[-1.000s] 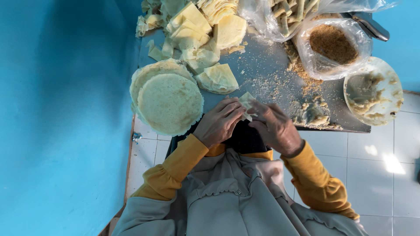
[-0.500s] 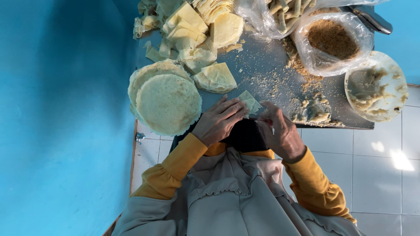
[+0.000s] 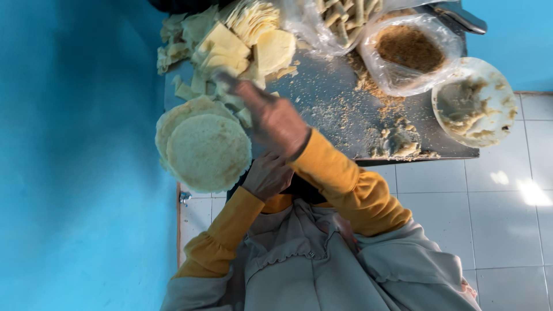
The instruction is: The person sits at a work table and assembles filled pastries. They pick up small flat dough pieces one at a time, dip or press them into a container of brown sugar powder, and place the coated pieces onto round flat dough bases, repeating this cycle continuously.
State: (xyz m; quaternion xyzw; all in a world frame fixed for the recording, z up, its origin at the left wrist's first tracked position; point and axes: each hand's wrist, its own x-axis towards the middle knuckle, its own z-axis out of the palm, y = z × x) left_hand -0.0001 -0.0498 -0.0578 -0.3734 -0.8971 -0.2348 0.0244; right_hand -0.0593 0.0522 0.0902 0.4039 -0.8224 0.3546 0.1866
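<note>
Since the earlier frame your right hand [image 3: 276, 121] has left the spot in front of you, where both hands were working a small piece together, and now stretches across the table toward the heap of pale yellow cut wrapper pieces [image 3: 222, 55] at the far left. Its fingers [image 3: 230, 83] point out toward that heap and are blurred — you cannot tell how far they are spread or whether they have hold of anything. Your left hand [image 3: 266, 175] stays low at the near table edge, fingers curled loosely inward, partly under the right forearm; whether it holds anything is hidden.

Just left of both hands lies the stack of round, pale flat wrappers [image 3: 204, 150], hanging over the near corner of the grey metal tabletop [image 3: 334, 103]. Beyond the cut pieces sits a fan of thin yellow sheets [image 3: 250, 17].

To the right, well apart from the hands, crumbs scatter over the tabletop near a small lump of beige filling [image 3: 397, 141]. Behind it stands a clear plastic bag of brown crumbs [image 3: 409, 49] — and beside that, at the table's right edge, a white bowl smeared with beige paste [image 3: 475, 103]. A clear bag of pale rolled sticks [image 3: 340, 17] lies at the far edge.
</note>
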